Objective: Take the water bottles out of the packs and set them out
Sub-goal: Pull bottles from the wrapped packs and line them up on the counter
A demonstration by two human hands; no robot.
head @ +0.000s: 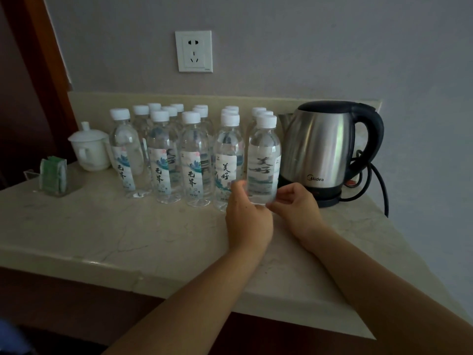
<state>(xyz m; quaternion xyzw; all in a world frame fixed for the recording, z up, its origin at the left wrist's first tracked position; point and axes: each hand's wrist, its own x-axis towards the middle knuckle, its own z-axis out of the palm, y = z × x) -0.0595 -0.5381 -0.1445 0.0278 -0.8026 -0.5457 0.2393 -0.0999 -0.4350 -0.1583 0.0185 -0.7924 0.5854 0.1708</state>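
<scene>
Head camera looks down on a pale marble counter point(102, 226). At the right sits a steel kettle point(320, 149) with a black handle, on its base. Left of it the white-capped bottles point(158, 149) stand upright in rows, five across the front. The end bottle point(263, 155), at the front row's right end just beside the kettle, is upright. The left hand point(247, 219) wraps its fingers round that bottle's base. The right hand point(294, 201), fingers curled, pinches it from the other side. Whether the base touches the counter is hidden. A lidded white cup point(88, 149) stands left of the rows, a socket point(195, 51) is on the wall, and a clear holder point(52, 179) of green packets sits far left.
</scene>
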